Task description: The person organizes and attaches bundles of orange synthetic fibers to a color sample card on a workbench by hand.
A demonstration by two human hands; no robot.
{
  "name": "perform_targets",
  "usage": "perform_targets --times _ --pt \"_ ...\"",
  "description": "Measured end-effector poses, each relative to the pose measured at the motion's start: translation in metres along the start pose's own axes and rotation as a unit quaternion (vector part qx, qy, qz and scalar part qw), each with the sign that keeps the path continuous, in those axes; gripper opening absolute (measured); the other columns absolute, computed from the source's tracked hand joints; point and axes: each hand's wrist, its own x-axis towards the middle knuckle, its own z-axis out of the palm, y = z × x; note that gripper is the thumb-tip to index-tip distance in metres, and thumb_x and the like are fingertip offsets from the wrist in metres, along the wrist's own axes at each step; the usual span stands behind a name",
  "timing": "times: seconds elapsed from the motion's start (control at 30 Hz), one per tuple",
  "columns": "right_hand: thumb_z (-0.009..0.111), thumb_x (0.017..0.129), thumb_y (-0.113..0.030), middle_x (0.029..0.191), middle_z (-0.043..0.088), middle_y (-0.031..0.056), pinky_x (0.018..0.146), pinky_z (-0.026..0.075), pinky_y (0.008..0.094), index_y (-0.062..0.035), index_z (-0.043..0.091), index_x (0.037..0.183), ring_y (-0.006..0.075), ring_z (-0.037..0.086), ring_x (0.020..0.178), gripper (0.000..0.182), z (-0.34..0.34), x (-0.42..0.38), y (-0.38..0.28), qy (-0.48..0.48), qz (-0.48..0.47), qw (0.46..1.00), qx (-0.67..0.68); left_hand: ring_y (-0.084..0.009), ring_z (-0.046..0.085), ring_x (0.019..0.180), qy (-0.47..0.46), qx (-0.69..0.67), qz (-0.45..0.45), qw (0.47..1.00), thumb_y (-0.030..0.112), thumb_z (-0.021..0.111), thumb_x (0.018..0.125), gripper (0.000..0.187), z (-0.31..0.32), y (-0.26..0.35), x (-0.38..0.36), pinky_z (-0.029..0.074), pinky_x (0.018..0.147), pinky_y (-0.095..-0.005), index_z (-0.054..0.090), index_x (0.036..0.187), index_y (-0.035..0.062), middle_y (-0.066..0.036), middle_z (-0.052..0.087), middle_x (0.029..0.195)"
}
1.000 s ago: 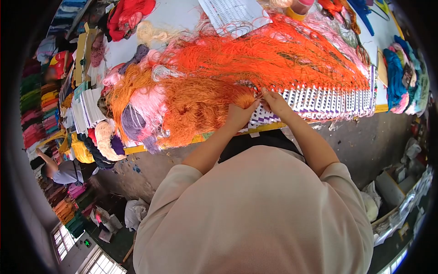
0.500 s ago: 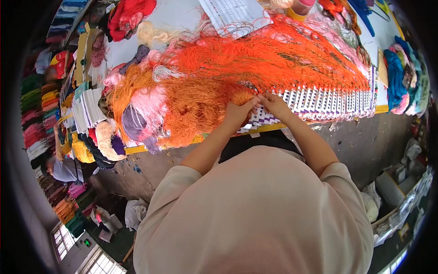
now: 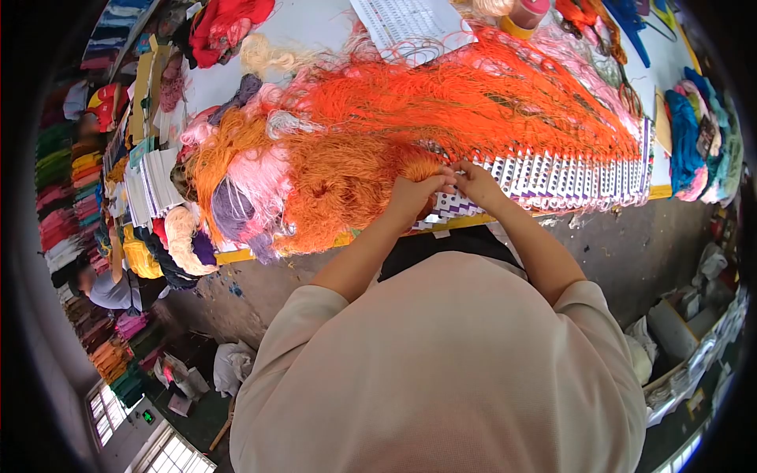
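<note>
My left hand (image 3: 418, 191) is closed at the end of a thick bundle of orange thread (image 3: 331, 185), with strands gathered beside its fingers. My right hand (image 3: 479, 186) meets it, thumb and fingers pinched together. What lies between the right fingertips is too small to make out. Just below and beside both hands are white cards with dark holes (image 3: 552, 180), laid in an overlapping row along the table's front edge. Bright red-orange threads (image 3: 473, 94) fan out behind the cards.
Pink thread (image 3: 260, 181) and purple thread (image 3: 230, 211) lie left of the orange bundle. A printed sheet (image 3: 410, 27) and a thread cone (image 3: 527, 16) are at the back. Blue skeins (image 3: 686, 138) hang at the right. Another person (image 3: 114, 288) is at the far left by stacked yarn.
Both hands stay at nearly the same spot, with slight finger movement between them. At the far left, the other person's arm has lowered a little.
</note>
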Motion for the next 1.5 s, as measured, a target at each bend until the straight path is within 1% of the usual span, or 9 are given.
perform_targets --times 0.27,0.33,0.77,0.83,1.03,1.13,1.2,1.4,1.5 --pt "0.059 0.089 -0.027 0.062 0.060 0.0055 0.056 0.045 0.0303 -0.0093 0.062 0.106 0.0140 0.059 0.058 0.025 0.004 0.007 0.012 0.004 -0.014 1.000 -0.004 -0.0138 0.067 0.078 0.030 -0.036 -0.029 0.998 0.020 0.066 0.088 0.025 0.005 0.008 -0.003 0.048 0.062 -0.0226 0.067 0.103 -0.0002 -0.008 0.070 0.092" --pt "0.059 0.088 -0.027 0.062 0.060 0.0055 0.057 0.045 0.0302 -0.0098 0.062 0.105 0.0140 0.059 0.058 0.024 0.004 0.007 0.012 0.005 -0.013 1.000 -0.005 -0.0192 0.067 0.079 0.043 -0.020 -0.023 0.999 0.013 0.060 0.091 0.022 0.004 0.006 -0.001 0.054 0.072 -0.0303 0.065 0.103 -0.0047 -0.014 0.070 0.095" --pt "0.063 0.089 -0.029 0.065 0.060 0.0055 0.058 0.045 0.0298 -0.0094 0.061 0.104 0.0139 0.058 0.060 0.025 0.002 0.003 0.001 -0.011 -0.002 1.000 -0.014 -0.0140 0.064 0.073 0.081 0.011 -0.015 0.997 0.018 0.066 0.089 0.020 0.007 0.010 -0.001 0.051 0.067 -0.0274 0.067 0.100 0.0005 -0.009 0.070 0.088" --pt "0.063 0.089 -0.029 0.065 0.060 0.0055 0.058 0.045 0.0297 -0.0090 0.061 0.104 0.0138 0.058 0.060 0.025 0.001 0.001 -0.001 -0.012 -0.004 1.000 -0.008 -0.0139 0.064 0.074 0.106 0.016 -0.063 0.992 0.021 0.063 0.091 0.023 0.009 0.013 -0.001 0.049 0.064 -0.0260 0.067 0.102 0.0012 -0.008 0.070 0.089" --pt "0.062 0.090 -0.028 0.066 0.060 0.0046 0.058 0.045 0.0284 -0.0075 0.060 0.105 0.0126 0.058 0.062 0.025 0.002 0.000 0.000 -0.009 -0.012 1.000 0.000 -0.0152 0.064 0.076 0.081 -0.040 -0.057 0.994 0.020 0.059 0.092 0.024 0.006 0.006 0.004 0.047 0.061 -0.0258 0.066 0.105 0.0011 -0.009 0.070 0.094" --pt "0.060 0.093 -0.027 0.074 0.062 0.0029 0.059 0.044 0.0267 -0.0063 0.060 0.106 0.0116 0.057 0.064 0.025 0.005 -0.004 -0.004 -0.015 -0.052 0.993 0.102 -0.0154 0.064 0.077 0.084 -0.072 -0.065 0.992 0.018 0.059 0.092 0.024 0.007 0.007 0.003 0.048 0.062 -0.0265 0.066 0.107 0.0001 -0.010 0.070 0.095" --pt "0.056 0.095 -0.027 0.082 0.062 0.0000 0.057 0.040 0.0235 -0.0071 0.060 0.106 0.0085 0.051 0.062 0.023 0.006 -0.006 -0.012 -0.003 -0.001 0.976 0.217 -0.0158 0.064 0.078 0.086 -0.074 -0.058 0.992 0.017 0.059 0.092 0.024 0.006 0.005 0.004 0.048 0.062 -0.0269 0.066 0.106 -0.0007 -0.011 0.070 0.095" --pt "0.057 0.095 -0.028 0.083 0.059 -0.0035 0.052 0.032 0.0198 -0.0108 0.062 0.104 0.0039 0.039 0.057 0.019 -0.007 -0.025 -0.047 -0.044 0.045 0.949 0.308 -0.0167 0.064 0.075 0.089 -0.083 -0.025 0.992 0.014 0.061 0.089 0.023 0.003 -0.004 0.009 0.049 0.062 -0.0270 0.067 0.104 -0.0033 -0.011 0.070 0.094" --pt "0.059 0.094 -0.024 0.086 0.061 -0.0029 0.056 0.038 0.0202 -0.0093 0.063 0.101 0.0053 0.046 0.062 0.017 -0.005 -0.026 -0.048 -0.037 0.029 0.962 0.269 -0.0158 0.064 0.069 0.101 -0.082 -0.026 0.991 0.013 0.064 0.085 0.025 0.007 0.005 0.003 0.047 0.060 -0.0267 0.068 0.104 -0.0039 -0.009 0.070 0.091"
